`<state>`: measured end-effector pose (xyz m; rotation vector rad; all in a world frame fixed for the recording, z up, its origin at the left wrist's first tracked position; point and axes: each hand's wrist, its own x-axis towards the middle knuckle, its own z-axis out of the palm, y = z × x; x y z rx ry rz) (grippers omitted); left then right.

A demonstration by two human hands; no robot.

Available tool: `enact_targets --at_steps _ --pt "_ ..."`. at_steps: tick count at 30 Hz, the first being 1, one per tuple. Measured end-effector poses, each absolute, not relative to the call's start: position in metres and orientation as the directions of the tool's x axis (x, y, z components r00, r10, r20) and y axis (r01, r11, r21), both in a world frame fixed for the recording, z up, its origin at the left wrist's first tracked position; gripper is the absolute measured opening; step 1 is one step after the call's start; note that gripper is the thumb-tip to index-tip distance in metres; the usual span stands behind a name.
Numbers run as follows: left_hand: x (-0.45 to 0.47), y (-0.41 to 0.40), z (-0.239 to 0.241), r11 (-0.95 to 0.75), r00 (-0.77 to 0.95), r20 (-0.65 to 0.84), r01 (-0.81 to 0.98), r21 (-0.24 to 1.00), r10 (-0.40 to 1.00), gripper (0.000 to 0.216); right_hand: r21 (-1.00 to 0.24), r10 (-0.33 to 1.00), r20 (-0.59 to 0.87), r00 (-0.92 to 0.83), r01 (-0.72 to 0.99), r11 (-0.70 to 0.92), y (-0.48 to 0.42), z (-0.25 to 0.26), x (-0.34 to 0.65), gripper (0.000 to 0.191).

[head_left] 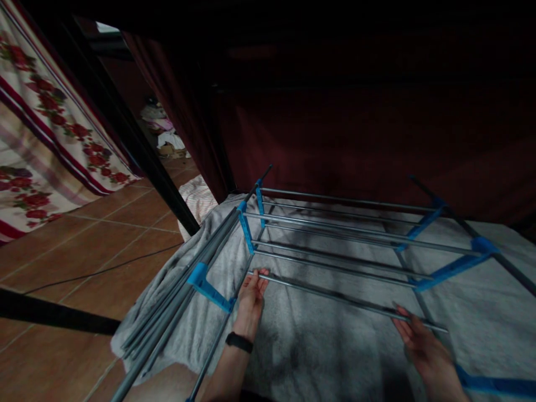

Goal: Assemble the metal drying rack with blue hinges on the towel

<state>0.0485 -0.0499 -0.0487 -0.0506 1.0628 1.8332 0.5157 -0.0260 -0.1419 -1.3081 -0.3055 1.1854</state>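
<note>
A thin grey metal rod (330, 295) stretches between my two hands above the grey blanket. My left hand (251, 293), with a black band on its wrist, pinches the rod near its left end, close to a blue plastic bracket (211, 288). Near the other end, my right hand (421, 340) has its fingers closed on the same rod, whose tip sticks out past them. Beyond it, several rods (335, 259) span a partly assembled rack between blue brackets, including the right-hand bracket (456, 269). Another blue bracket (498, 384) is at the lower right.
A bundle of loose grey tubes (167, 315) lies along the left side of the blanket (318, 346). Dark bed posts (138, 145) and a maroon curtain (355, 134) surround the bed. Floral cloth (54, 128) hangs left over the tiled floor (138, 240), where a cable (113, 264) runs.
</note>
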Motion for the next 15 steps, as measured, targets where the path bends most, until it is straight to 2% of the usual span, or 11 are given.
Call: enact_targets --at_steps 4,11,15 --pt "0.047 -0.050 -0.055 -0.121 -0.524 -0.436 -0.729 0.673 0.732 0.010 -0.840 0.777 -0.445 0.445 -0.509 -0.190 -0.034 -0.140 0.511 0.023" --pt "0.045 -0.052 -0.066 -0.093 -0.538 -0.421 -0.689 0.719 0.730 0.017 -0.837 0.793 -0.448 0.413 -0.506 -0.209 -0.035 -0.140 0.512 0.025" --pt "0.045 -0.052 -0.066 -0.059 -0.561 -0.391 -0.621 0.781 0.730 0.013 -0.838 0.798 -0.445 0.406 -0.503 -0.211 -0.037 -0.143 0.513 0.026"
